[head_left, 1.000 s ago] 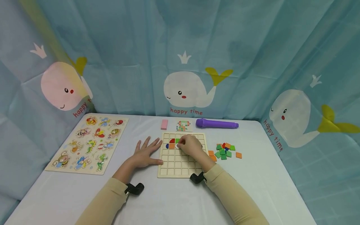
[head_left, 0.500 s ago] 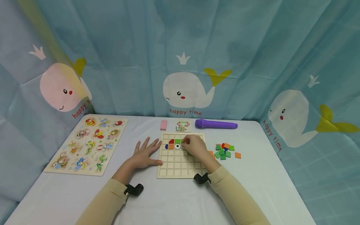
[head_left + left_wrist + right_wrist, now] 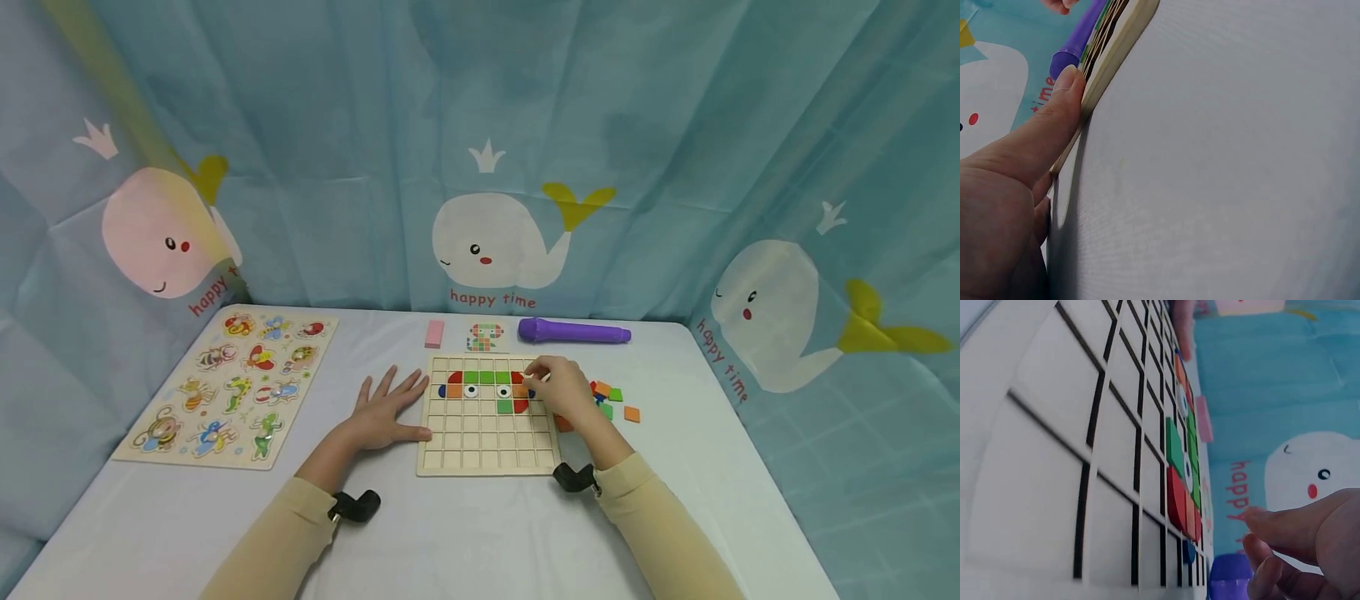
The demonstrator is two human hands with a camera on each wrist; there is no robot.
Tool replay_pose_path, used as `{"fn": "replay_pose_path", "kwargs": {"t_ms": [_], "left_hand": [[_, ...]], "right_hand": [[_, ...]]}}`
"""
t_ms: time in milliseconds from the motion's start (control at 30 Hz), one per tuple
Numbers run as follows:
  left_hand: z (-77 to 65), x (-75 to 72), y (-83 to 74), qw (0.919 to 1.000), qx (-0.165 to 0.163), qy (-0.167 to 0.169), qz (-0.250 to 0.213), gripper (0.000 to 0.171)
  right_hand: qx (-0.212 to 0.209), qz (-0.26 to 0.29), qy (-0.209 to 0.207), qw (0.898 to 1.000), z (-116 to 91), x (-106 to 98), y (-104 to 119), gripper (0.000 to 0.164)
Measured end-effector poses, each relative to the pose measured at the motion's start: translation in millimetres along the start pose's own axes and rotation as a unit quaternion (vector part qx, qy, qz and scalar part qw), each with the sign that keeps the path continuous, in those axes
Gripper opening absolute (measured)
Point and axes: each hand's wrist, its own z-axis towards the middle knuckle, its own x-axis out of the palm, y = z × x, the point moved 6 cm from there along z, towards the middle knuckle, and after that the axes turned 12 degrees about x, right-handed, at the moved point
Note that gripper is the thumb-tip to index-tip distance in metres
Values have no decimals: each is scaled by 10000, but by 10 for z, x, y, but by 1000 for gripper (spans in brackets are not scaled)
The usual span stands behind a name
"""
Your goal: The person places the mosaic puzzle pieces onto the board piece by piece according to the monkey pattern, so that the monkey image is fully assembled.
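Note:
My left hand (image 3: 382,418) lies with fingers spread on the table, its thumb (image 3: 1054,125) touching the left edge of the wooden grid board (image 3: 480,458). Over the board's upper right, my right hand (image 3: 564,390) hovers with loosely bent fingers (image 3: 1285,531); no tile shows between them. Flat tiles form two rows on the board: red corner pieces with green squares (image 3: 487,377) between, then blue, orange and two round eye tiles (image 3: 471,392). Below the right eye sit a green square (image 3: 505,407) and a red rounded tile (image 3: 521,407).
Loose green, orange, red and blue tiles (image 3: 632,414) lie right of the board, partly behind my right hand. A pattern card (image 3: 484,337), pink block (image 3: 434,334) and purple microphone-shaped toy (image 3: 576,332) are behind it. An insect puzzle board (image 3: 232,392) lies at left.
The right hand has moved right from the left eye tile toward the board's right edge, uncovering the right-hand tiles. The left hand has stayed in place.

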Motion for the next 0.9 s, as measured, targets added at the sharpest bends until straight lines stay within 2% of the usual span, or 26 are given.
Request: {"fn": "replay_pose_path", "kwargs": {"t_ms": [333,900], "left_hand": [[-12,6,8,10000,-40,47,35,109],[8,0,-4,10000,13,36,9,109]], "right_hand": [[146,26,-144,9998,-43,-168,-266,12],[250,-218,-44,9994,-191,-328,-675,18]]}}
